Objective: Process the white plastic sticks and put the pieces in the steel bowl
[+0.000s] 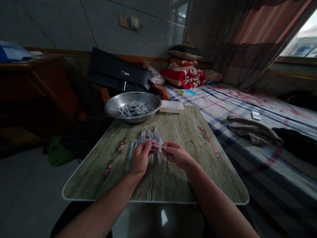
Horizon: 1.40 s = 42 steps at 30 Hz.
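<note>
Looks like we're working the right end of one clear tube [141,142] over mid counter [178,185]: left hand [140,160] grip closed round it, right hand [177,153] fingertips pinched at its end; next move calls for steady left, fine right. Our fingers hide that tip, so can't tell if there's a separate part; left hand partly covers the loose tubes [150,134].
</note>
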### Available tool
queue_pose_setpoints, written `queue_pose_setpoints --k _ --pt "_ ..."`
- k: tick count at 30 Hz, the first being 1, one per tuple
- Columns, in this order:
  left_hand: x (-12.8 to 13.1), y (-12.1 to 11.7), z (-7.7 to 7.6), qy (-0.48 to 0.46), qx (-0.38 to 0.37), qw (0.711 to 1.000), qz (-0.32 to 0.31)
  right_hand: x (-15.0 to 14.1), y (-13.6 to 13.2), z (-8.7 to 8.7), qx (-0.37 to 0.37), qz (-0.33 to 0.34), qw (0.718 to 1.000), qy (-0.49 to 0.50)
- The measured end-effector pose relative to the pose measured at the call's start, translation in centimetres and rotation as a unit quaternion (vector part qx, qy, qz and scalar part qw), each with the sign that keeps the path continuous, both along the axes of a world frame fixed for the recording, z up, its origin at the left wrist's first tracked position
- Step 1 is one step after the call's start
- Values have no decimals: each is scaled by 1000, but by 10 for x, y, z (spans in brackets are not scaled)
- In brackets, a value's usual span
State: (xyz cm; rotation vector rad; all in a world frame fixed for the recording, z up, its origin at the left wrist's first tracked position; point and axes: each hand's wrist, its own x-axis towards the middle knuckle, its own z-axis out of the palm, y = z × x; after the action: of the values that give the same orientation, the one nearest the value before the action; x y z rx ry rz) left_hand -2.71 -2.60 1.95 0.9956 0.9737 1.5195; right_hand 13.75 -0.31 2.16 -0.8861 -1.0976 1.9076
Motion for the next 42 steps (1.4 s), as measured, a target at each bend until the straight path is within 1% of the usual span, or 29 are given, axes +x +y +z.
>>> queue_pose_setpoints --k 7,10,13,16,18,20,23,25,27,29,32,35,37,39,40,42 --pt "0 1 -2 -9 -5 1000 -1 -1 1 0 5 3 1000 -22" --pt "0 1 -3 -11 -8 1000 5 -1 1 -1 -10 -22 999 -35" --pt "-1 2 -3 -31 -14 999 26 1 3 -2 -21 -49 998 -30" --pt "-2 3 -3 -49 -23 998 36 4 5 -3 -47 -29 998 -34" --pt "-2 4 -3 -54 -29 998 29 4 4 -2 -47 -20 998 -47" --pt "-2 3 -4 -56 -30 998 20 3 1 1 -18 -12 998 -55" --pt "-2 4 -4 -60 -30 998 18 1 -3 4 24 31 998 -53" --pt "-3 6 -5 -92 -28 995 35 2 -4 5 28 58 997 -52" --pt "-4 9 -4 -157 -27 986 58 4 -3 4 18 64 996 -60" --pt "-8 12 -4 -225 -35 971 77 6 0 2 -4 44 996 -73" --pt "-15 15 -4 -291 -62 949 101 11 6 -1 -43 -41 995 -84" --pt "-26 18 -3 -322 -75 936 124 13 10 -1 -73 -139 985 -76" --pt "-31 19 -2 -329 -84 931 133 12 12 -1 -75 -183 980 -38" --pt "-32 19 -2 -320 -109 934 112 8 11 0 -55 -192 980 6" --pt "-31 18 -2 -309 -126 939 87 5 10 -1 -38 -186 982 16" --pt "-23 14 -2 -273 -156 949 24 -2 5 -2 3 -157 988 -4"
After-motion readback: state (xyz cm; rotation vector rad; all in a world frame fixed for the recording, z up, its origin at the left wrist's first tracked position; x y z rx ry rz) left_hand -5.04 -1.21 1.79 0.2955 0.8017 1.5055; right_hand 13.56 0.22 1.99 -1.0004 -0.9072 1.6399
